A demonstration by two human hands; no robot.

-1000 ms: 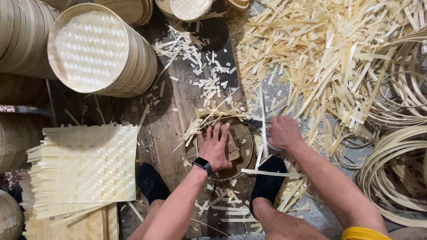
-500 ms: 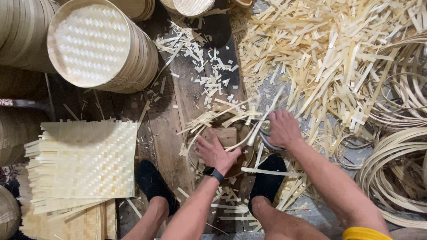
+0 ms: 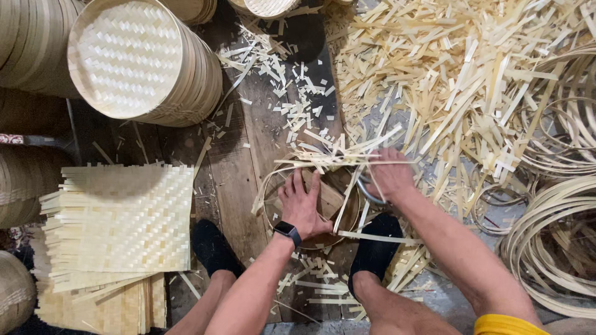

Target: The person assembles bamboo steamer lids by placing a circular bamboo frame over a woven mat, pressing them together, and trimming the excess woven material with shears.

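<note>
The left hand [image 3: 302, 208] lies flat, fingers spread, pressing a small woven round [image 3: 313, 205] onto the floor planks [image 3: 242, 180] between two black-socked feet. The right hand [image 3: 388, 177] is closed on something at the round's right rim; what it grips I cannot tell. Keep the left palm down so the loose strip ends [image 3: 335, 155] don't spring. One tall stack of baskets [image 3: 143, 62], one pile of square mats [image 3: 121, 220], several hoops [image 3: 552, 229], countless offcuts [image 3: 459, 74].

dark plank floor [image 3: 248, 180], scattered bamboo offcuts [image 3: 447, 80], dim light
</note>
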